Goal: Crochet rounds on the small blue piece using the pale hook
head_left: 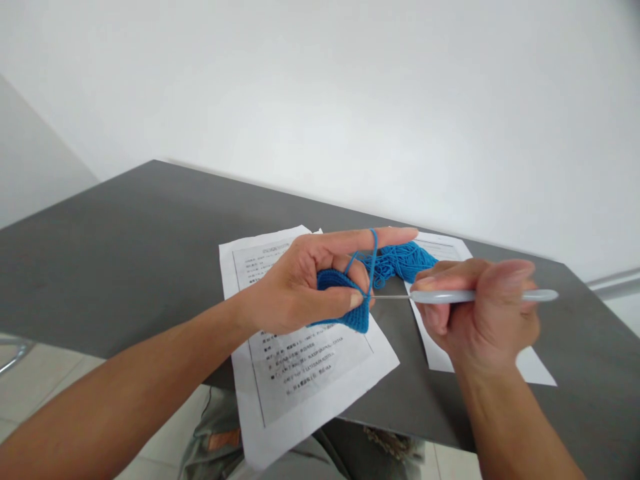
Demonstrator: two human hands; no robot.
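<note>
My left hand [305,287] pinches a small blue crocheted piece [350,313] between thumb and fingers, with the index finger stretched out and a strand of blue yarn looped over it. My right hand [480,313] is closed round the pale grey handle of a crochet hook [470,296], whose thin metal tip points left into the blue piece. A loose bundle of blue yarn [400,261] lies on the table just behind the hands.
A dark grey table [125,247] holds two printed paper sheets: one [305,380] under my left hand overhanging the near edge, another [450,250] under my right hand. A white wall stands behind. My lap shows below the table edge.
</note>
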